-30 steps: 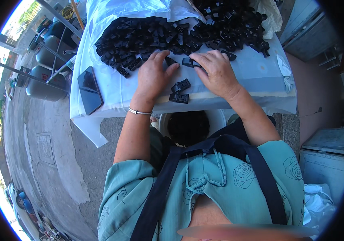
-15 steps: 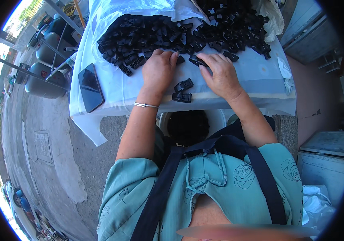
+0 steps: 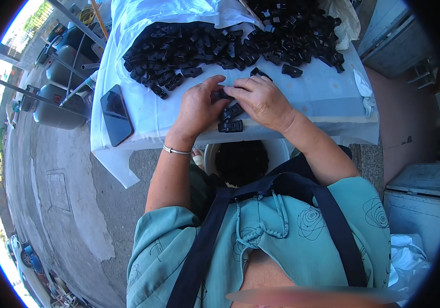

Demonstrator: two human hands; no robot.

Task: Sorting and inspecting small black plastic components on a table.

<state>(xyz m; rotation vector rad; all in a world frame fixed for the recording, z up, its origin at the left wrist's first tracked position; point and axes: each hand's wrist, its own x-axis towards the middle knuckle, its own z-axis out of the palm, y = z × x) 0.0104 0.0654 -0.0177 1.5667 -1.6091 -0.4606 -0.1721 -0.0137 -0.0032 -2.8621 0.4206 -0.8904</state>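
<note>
My left hand (image 3: pixel 198 107) and my right hand (image 3: pixel 262 101) meet above the white-covered table. Between their fingertips is a small black plastic part (image 3: pixel 223 94), mostly hidden by the fingers. Both hands are closed on it. Just below them, near the table's front edge, lie a black plastic clip-like part (image 3: pixel 233 111) and a second one (image 3: pixel 230 126). Beyond my right knuckles rests another loose black part (image 3: pixel 261 74). A large heap of similar parts (image 3: pixel 184 49) spills from a white plastic bag (image 3: pixel 179 13) at the far side.
A smartphone (image 3: pixel 117 115) lies at the table's left edge. Under the front edge stands a white bucket (image 3: pixel 284 150) with dark contents. A crumpled white cloth or bag (image 3: pixel 365 92) is at the right edge. Gas cylinders (image 3: pixel 58 105) stand left; a metal cabinet (image 3: pixel 417 205) is at right.
My right hand has moved left and slightly nearer, leaving a black part beyond it. My left hand has drawn a little nearer, and the two hands now meet over one part.
</note>
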